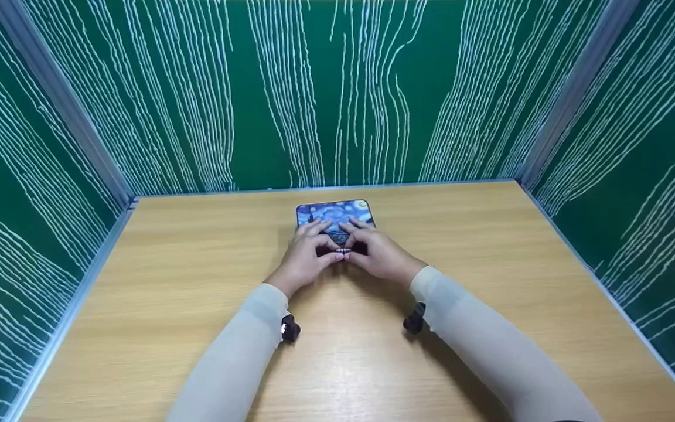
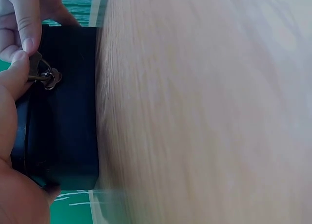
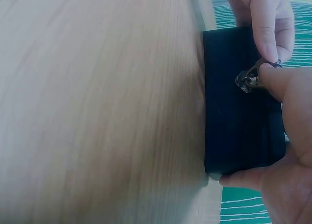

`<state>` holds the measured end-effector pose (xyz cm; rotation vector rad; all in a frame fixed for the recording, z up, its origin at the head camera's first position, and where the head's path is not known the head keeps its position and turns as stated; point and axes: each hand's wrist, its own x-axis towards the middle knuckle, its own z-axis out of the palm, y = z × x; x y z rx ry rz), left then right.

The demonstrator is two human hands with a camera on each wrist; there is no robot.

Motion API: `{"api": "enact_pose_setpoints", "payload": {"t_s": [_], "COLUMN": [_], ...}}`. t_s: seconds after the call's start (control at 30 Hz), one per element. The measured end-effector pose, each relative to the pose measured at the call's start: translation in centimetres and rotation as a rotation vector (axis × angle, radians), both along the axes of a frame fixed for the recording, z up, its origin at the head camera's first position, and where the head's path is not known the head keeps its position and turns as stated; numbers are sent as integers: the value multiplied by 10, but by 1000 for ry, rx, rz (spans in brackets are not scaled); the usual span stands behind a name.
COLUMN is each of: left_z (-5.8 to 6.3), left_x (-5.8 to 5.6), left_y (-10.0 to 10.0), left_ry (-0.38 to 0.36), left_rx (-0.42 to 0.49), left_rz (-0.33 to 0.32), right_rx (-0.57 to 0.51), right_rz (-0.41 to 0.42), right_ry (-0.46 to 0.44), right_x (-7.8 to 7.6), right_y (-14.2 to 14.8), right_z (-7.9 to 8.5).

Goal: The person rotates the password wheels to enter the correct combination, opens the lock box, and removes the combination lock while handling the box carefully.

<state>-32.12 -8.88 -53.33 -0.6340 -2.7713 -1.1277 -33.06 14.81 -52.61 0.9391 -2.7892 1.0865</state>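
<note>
A small box point(image 1: 334, 212) with a blue swirling night-sky picture on its lid stands on the table in the head view. Its dark front point(image 2: 68, 117) faces the person and carries a metal clasp point(image 2: 51, 80) with a wire loop. My left hand point(image 1: 305, 256) and right hand point(image 1: 389, 256) meet at that front, thumb and forefinger of each pinching the clasp point(image 3: 244, 81). The other fingers of both hands spread over the lid and along the sides. Fingertips hide the upper part of the clasp.
The wooden table point(image 1: 197, 246) is bounded by green walls point(image 1: 185, 88) with white wavy lines, set in grey metal posts point(image 1: 74, 105). The box stands towards the table's back edge. A small dark device point(image 1: 290, 329) sits at the left wrist, another point(image 1: 414, 319) at the right.
</note>
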Motion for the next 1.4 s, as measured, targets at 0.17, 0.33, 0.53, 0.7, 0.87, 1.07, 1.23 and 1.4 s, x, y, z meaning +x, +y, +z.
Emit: {"api": "enact_pose_setpoints", "payload": {"t_s": [0.17,0.33,0.53,0.7,0.87,1.07,1.23,1.4], "left_z": [1,1,1,1,1,1,0,0], "left_x": [0,1,2,0,0,0,-1,0], "left_y": [-1,-1,-1,0,0,0,-1,-1], "left_ry": [19,11,-13,-2,-3,5,12,-10], "left_rx": [13,14,11,4,8,1,-5,0], "left_rz": [-16,-14,-3,-3,-1,-7,-7,2], "right_rx": [5,3,6,1,-1,0,-4,-3], "right_rz": [2,-2,-5,-9,-13,-7,4,2], "right_ry": [27,25,14,5,2,16,21,15], "right_x": [-1,-1,0,-1,-2,-1,-1,-1], "right_y": [0,0,0,0,-1,0,0,0], "right_z": [0,-1,-1,-1,-2,-1,1,0]}}
